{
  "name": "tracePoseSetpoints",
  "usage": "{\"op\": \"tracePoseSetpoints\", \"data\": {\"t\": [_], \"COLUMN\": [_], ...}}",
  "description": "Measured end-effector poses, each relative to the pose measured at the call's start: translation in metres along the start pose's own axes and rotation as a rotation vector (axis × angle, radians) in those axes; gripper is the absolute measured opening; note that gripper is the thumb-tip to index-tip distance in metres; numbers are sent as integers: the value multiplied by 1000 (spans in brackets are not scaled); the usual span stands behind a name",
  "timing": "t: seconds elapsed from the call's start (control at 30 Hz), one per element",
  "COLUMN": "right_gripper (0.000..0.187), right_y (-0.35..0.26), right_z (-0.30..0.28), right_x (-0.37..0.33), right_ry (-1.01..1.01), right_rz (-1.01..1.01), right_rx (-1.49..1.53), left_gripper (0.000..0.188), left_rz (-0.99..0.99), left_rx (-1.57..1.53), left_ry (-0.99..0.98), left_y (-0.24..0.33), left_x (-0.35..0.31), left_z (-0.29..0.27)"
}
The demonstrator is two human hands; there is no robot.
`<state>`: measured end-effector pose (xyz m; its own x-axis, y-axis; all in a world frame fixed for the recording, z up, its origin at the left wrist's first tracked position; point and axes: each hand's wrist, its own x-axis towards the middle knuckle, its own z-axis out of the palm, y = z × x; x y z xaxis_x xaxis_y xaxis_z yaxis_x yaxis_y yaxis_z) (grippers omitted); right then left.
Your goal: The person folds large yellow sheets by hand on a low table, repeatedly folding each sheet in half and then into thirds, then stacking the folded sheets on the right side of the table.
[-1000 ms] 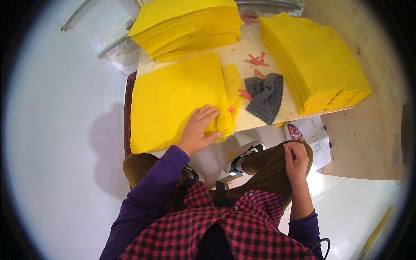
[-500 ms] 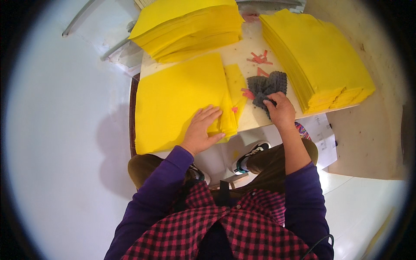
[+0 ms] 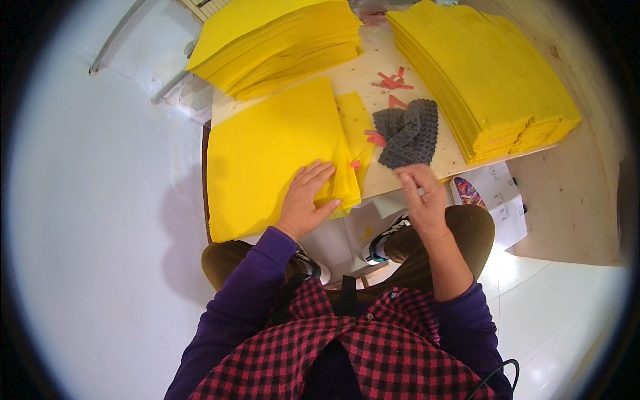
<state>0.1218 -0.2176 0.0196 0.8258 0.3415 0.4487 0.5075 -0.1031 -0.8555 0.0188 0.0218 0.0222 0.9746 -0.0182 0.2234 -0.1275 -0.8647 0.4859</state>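
Landmark: the low stack of bright yellow, felt-like square sheets (image 3: 267, 147), on the near left part of the pale wooden tabletop (image 3: 383, 185).

Left hand (image 3: 307, 198) lay flat on that stack near its right edge, fingers loosely together, thumb out to the side. Right hand (image 3: 425, 201) was off to the right of the stack, fingers curled and thumb drawn in, just below the crumpled grey waffle-knit cloth (image 3: 417, 130). Couldn't tell if it touched the cloth or pinched anything.

Status, my read: partway. Two piles were already built up: a tall pile of yellow sheets (image 3: 287, 50) behind the landmark stack, and a long, thick pile of yellow folded layers (image 3: 480, 73) well to its right, beyond the cloth. The landmark stack looked unfinished: layers along its right edge were skewed, and a narrow yellow piece (image 3: 355, 110) stuck out from that side.

A small red tab (image 3: 355, 165) sat at the stack's right edge; loose red strips (image 3: 393, 81) lay to its right, apart from it. Sheet count, done or left: couldn't tell.
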Motion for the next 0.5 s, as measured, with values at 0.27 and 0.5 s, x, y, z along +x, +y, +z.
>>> {"op": "tracePoseSetpoints", "data": {"t": [0.27,0.5], "right_gripper": [20,30], "right_y": [-7,-15], "right_z": [32,43], "right_x": [-25,-25], "right_ry": [-269,-392], "right_rz": [374,497], "right_rx": [281,349], "left_gripper": [60,59], "left_rz": [1,9], "left_rx": [-52,-78], "left_ry": [4,-2], "left_y": [-5,-8], "left_x": [-1,-1], "left_z": [1,1]}}
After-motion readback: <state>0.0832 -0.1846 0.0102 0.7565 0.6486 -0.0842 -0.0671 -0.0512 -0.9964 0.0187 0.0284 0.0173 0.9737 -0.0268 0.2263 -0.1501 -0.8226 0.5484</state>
